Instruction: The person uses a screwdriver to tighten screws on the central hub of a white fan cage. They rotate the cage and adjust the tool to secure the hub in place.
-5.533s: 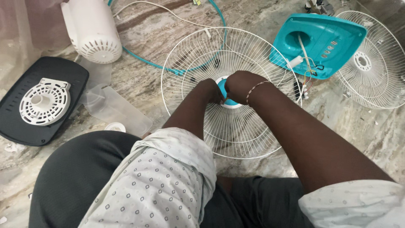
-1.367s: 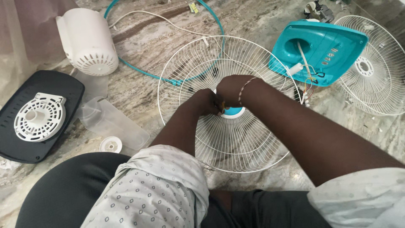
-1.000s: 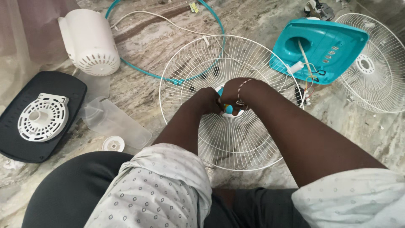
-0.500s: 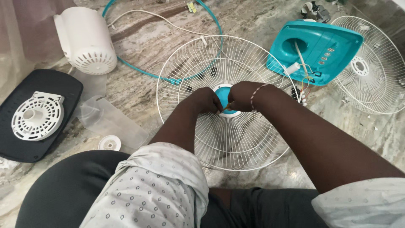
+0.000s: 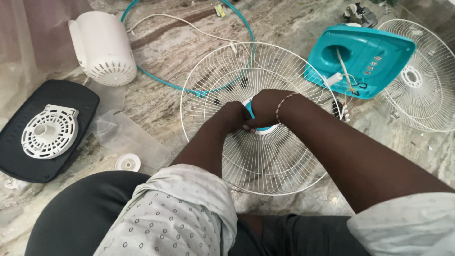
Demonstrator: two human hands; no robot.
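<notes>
A round white wire fan grille [image 5: 265,156] lies flat on the stone floor in front of me. At its centre is a teal hub piece [image 5: 250,110], mostly covered by my hands. My left hand [image 5: 231,117] grips the hub from the left side. My right hand [image 5: 268,105], with a thin bracelet at the wrist, closes over the hub from the right and above. Both hands meet at the centre of the grille.
A teal fan base [image 5: 360,57] with loose wires lies at the upper right, next to a second white grille [image 5: 422,76]. A white motor housing [image 5: 106,50], a teal ring [image 5: 189,85], a black panel [image 5: 19,142] with a white vented disc [image 5: 50,132], and a small white cap [image 5: 128,163] lie at the left.
Both hands stay on the hub and shift slightly around it, as in a turning grip. The grille stays in place; only the view has moved a little.
</notes>
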